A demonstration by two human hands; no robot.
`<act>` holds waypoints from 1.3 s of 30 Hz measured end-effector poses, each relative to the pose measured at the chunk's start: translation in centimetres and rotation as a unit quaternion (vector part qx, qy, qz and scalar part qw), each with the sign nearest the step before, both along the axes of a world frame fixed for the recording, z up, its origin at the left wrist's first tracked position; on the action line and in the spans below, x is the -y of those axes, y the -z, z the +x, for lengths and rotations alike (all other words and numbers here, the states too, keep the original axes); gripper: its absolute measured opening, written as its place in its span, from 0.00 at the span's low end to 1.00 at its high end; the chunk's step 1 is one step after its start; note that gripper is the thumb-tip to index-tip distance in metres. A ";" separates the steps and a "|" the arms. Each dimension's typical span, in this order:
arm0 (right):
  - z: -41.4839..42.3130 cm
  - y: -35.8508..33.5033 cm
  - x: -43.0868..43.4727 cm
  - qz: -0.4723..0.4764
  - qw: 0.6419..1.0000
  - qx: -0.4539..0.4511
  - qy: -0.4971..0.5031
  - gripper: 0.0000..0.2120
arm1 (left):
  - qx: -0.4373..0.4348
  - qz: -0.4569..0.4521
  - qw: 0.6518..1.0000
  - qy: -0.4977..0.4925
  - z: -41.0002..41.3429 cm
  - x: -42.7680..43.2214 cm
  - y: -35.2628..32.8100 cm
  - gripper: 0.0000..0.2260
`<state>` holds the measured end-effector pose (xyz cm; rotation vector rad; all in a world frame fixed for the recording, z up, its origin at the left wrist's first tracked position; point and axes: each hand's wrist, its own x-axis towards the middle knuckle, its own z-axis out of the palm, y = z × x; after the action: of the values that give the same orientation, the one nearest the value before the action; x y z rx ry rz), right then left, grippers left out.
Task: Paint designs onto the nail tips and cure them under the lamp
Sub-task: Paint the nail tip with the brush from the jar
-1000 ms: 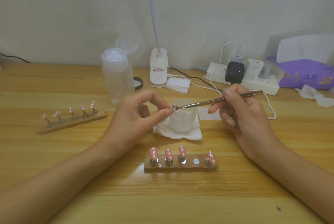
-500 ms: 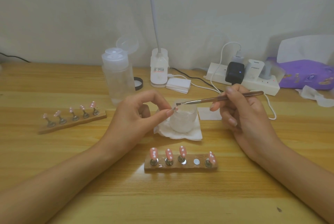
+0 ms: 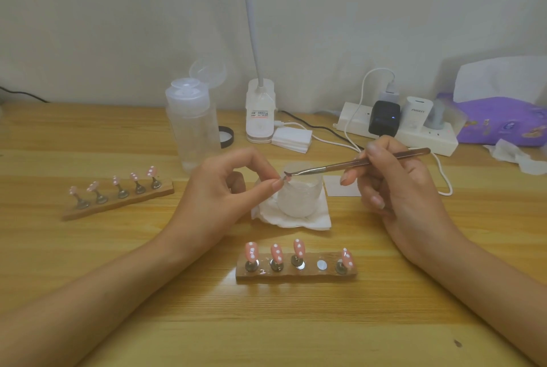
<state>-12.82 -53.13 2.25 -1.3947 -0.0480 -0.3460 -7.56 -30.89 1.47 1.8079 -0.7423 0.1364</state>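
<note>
Two hands meet near the white cup [image 3: 299,198]. My left hand [image 3: 225,192] pinches one pink nail tip [image 3: 284,179], and my right hand [image 3: 393,189] grips the thin brush [image 3: 355,164], its bristles touching that tip.

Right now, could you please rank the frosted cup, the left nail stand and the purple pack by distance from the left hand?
1. Frosted cup, just beside the left hand.
2. Left nail stand, to its left.
3. Purple pack, far right.
</note>
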 end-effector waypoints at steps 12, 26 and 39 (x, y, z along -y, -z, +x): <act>0.0 0.2 0.0 -0.030 0.999 0.026 0.017 0.17 | -0.028 -0.002 1.000 -0.012 -0.1 0.0 0.0 0.05; 0.1 0.3 0.3 -0.021 0.999 -0.005 0.041 0.13 | -0.054 -0.002 0.998 -0.021 -0.4 -0.1 -0.3 0.08; 0.1 0.3 0.4 -0.007 0.999 -0.003 0.041 0.15 | -0.052 0.002 0.998 -0.021 -0.3 0.0 -0.2 0.06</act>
<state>-12.70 -53.58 1.95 -1.4141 0.0112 -0.4107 -7.86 -30.88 1.65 1.8209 -0.6324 0.0676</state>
